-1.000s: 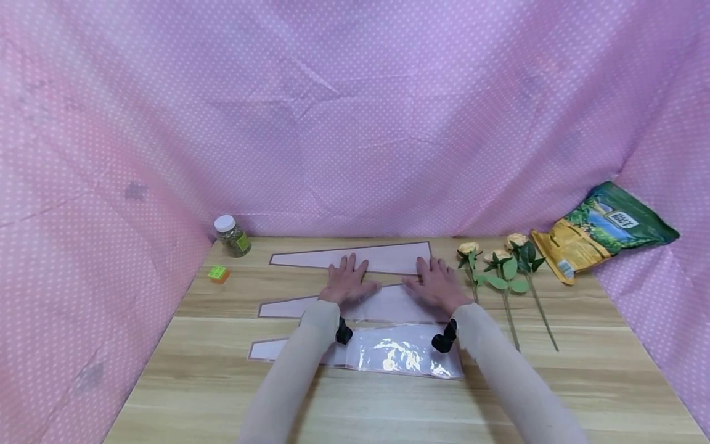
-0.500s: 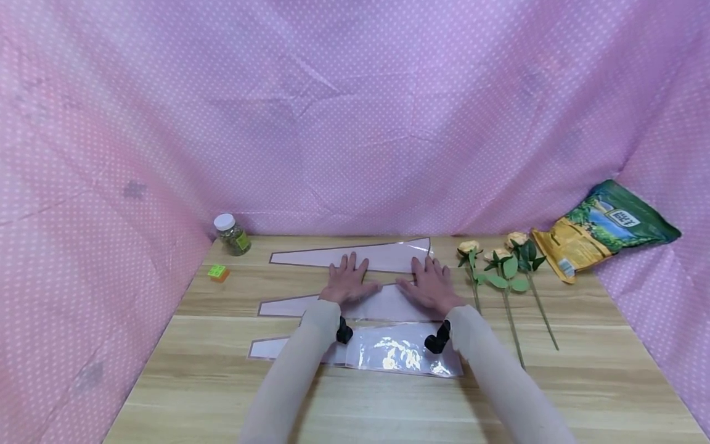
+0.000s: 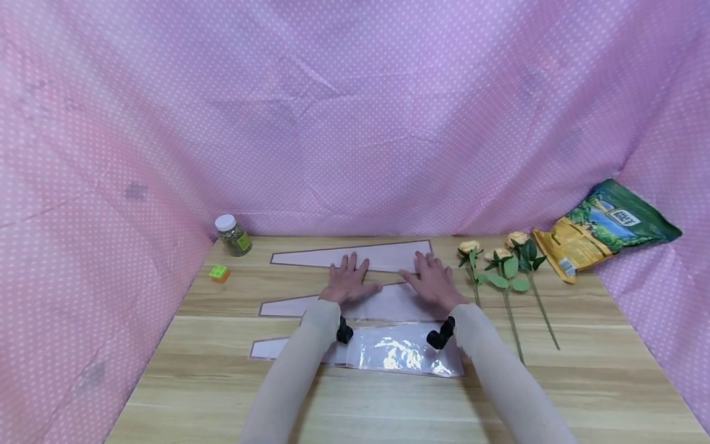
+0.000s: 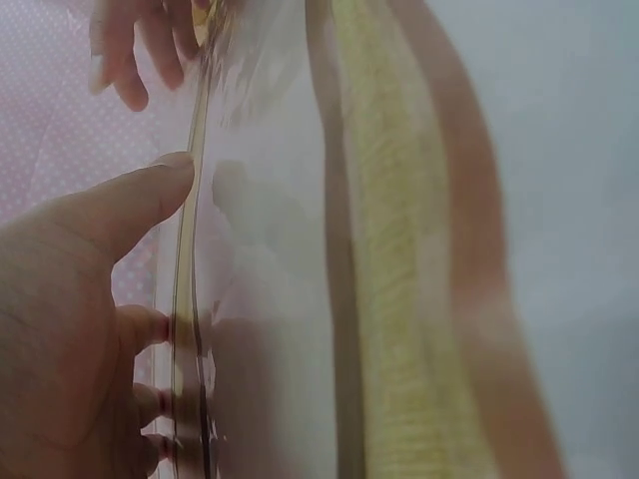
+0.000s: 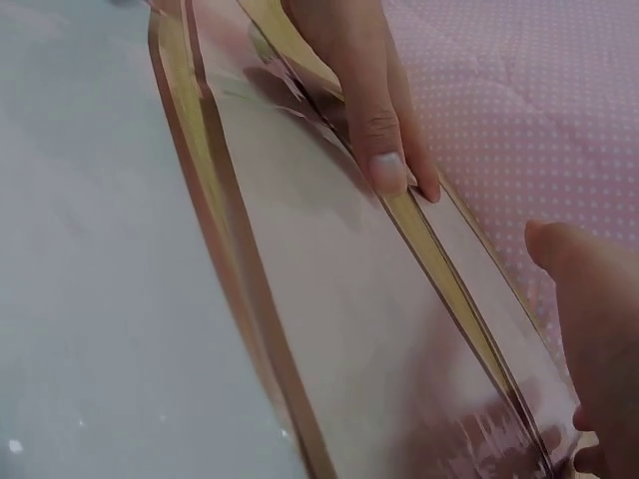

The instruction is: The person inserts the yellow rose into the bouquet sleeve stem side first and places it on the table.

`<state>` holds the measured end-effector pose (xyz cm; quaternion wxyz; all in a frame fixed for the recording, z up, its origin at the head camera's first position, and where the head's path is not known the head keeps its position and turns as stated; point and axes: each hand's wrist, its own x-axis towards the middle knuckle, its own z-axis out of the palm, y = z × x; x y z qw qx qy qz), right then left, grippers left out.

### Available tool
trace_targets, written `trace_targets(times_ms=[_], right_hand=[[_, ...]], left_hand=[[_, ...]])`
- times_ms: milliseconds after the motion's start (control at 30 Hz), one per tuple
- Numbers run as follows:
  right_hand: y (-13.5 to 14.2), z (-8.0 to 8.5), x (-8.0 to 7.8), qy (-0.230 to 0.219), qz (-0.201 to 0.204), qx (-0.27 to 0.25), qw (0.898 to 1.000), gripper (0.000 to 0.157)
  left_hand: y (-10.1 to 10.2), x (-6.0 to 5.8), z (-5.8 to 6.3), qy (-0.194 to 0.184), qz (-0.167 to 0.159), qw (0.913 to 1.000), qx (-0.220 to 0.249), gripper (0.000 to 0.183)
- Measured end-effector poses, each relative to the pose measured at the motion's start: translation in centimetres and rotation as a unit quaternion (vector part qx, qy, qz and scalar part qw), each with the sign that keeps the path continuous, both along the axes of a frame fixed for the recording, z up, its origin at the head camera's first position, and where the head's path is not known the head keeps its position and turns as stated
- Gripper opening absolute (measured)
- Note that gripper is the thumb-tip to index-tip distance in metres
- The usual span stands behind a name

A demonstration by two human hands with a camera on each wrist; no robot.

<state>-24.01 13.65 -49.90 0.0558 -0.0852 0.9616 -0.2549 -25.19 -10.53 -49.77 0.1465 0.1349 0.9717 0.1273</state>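
Three long tapered white sheets with dark borders and a glossy, plastic-like surface lie in rows: a far sheet (image 3: 316,256), a middle sheet (image 3: 388,302) and a near sheet (image 3: 383,351). My left hand (image 3: 346,285) is spread palm down, its fingertips on the front part of the far sheet and its palm over the middle one. Farther right, my right hand (image 3: 435,283) lies in the same way, fingertips near the far sheet's wide end. Neither hand grips anything. Both forearms partly cover the near sheet.
A white-lidded jar (image 3: 233,235) and a small green and orange block (image 3: 219,274) stand at left. Artificial roses (image 3: 507,274) lie right of the sheets, by a green and yellow bag (image 3: 604,228). Pink dotted cloth (image 3: 355,123) hangs behind the wooden table (image 3: 183,394).
My right hand shifted left, then slightly back right and forward. The far sheet's right end rose a little half a second ago and lies flatter now. My left hand has stayed in place.
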Motion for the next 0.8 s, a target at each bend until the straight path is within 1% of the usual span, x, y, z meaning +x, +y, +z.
trace_targets(times_ms=[67, 200, 233, 300, 433, 567, 700, 800], right_hand=[[0.37, 0.04, 0.06, -0.010, -0.013, -0.003, 1.000, 0.088], [0.98, -0.23, 0.17, -0.009, -0.029, 0.024, 0.999, 0.086], [1.04, -0.29, 0.26, -0.011, -0.030, 0.034, 0.999, 0.086], [1.06, -0.42, 0.38, -0.002, -0.027, 0.055, 0.998, 0.086], [0.90, -0.62, 0.64, 0.001, -0.016, 0.075, 0.997, 0.088], [0.80, -0.79, 0.62, 0.002, -0.013, 0.068, 0.998, 0.091], [0.68, -0.81, 0.53, 0.008, -0.017, 0.057, 0.998, 0.094], [0.49, -0.80, 0.49, 0.009, -0.011, 0.058, 0.998, 0.096]], left_hand=[[0.01, -0.08, -0.06, -0.001, -0.001, 1.0000, -0.003, 0.083], [0.07, -0.13, -0.08, -0.002, -0.001, 1.0000, -0.002, 0.084], [0.08, -0.13, -0.10, -0.003, 0.000, 1.0000, -0.002, 0.084], [0.10, -0.10, -0.12, -0.004, 0.001, 1.0000, 0.001, 0.084], [0.21, -0.01, -0.16, -0.006, 0.001, 1.0000, 0.003, 0.085], [0.37, 0.10, 0.01, -0.007, 0.001, 1.0000, 0.004, 0.086], [0.45, 0.19, 0.24, -0.004, 0.000, 1.0000, -0.007, 0.088], [0.51, 0.25, 0.38, -0.002, 0.000, 0.9999, -0.014, 0.088]])
